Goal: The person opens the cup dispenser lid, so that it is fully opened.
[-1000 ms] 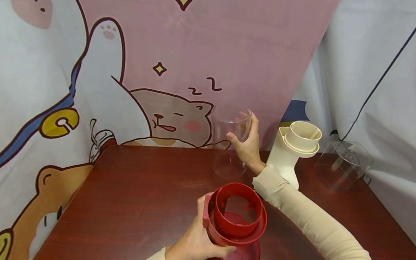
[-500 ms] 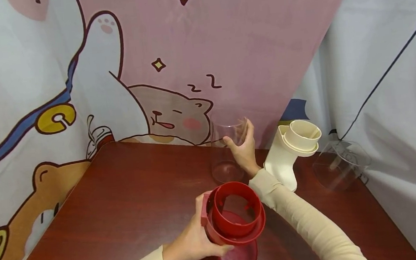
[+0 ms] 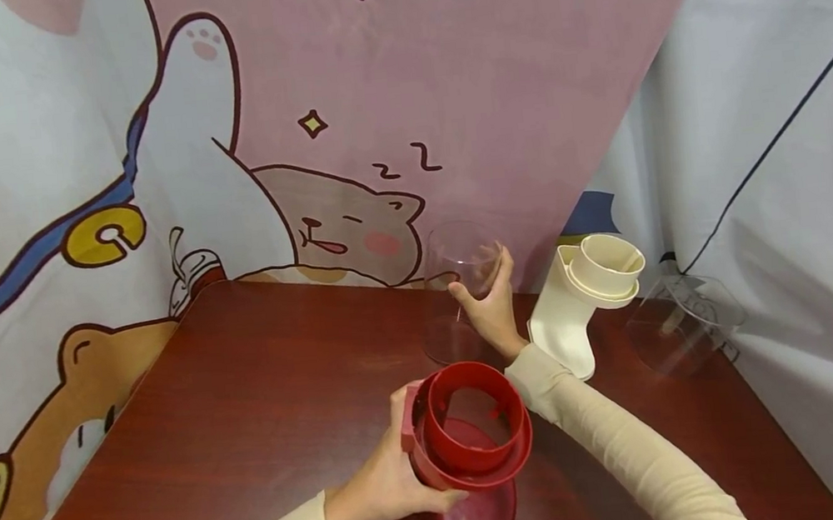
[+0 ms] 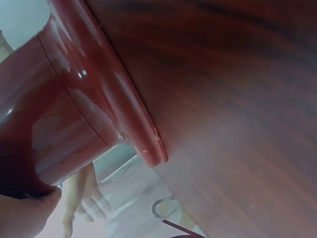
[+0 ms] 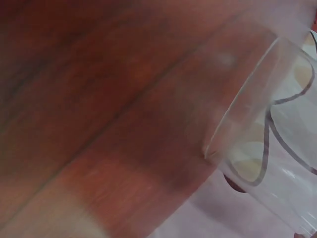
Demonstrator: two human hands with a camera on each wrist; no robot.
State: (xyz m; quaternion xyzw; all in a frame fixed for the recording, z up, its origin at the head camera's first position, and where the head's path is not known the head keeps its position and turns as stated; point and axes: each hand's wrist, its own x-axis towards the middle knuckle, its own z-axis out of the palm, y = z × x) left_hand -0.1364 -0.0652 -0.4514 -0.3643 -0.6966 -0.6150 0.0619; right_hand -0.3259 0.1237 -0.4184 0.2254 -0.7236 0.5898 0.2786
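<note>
My left hand [image 3: 380, 473] grips a red plastic stand [image 3: 472, 447] with a round collar on top and a wide flared foot. The thumb lies across its front in the head view. In the left wrist view the stand's foot [image 4: 116, 94] meets the dark wood table. Farther back, my right hand [image 3: 491, 299] holds a clear open cylinder [image 3: 461, 331] from its right side, fingers and thumb curved round it. The cylinder's edge [image 5: 242, 96] shows in the right wrist view, but the right fingers do not. Whether its bottom touches the table, I cannot tell.
A cream plastic spout-like piece [image 3: 572, 312] with a round collar stands right of my right forearm. A clear angular container [image 3: 682, 322] lies by the right curtain. Printed cloth [image 3: 519, 74] hangs behind the brown table [image 3: 269, 375]; a black cord [image 3: 773, 133] runs down the right side.
The right hand and clear cylinder have shifted only slightly, with a small change in the cylinder's tilt. The left hand keeps its hold on the red stand. The head view has moved a little.
</note>
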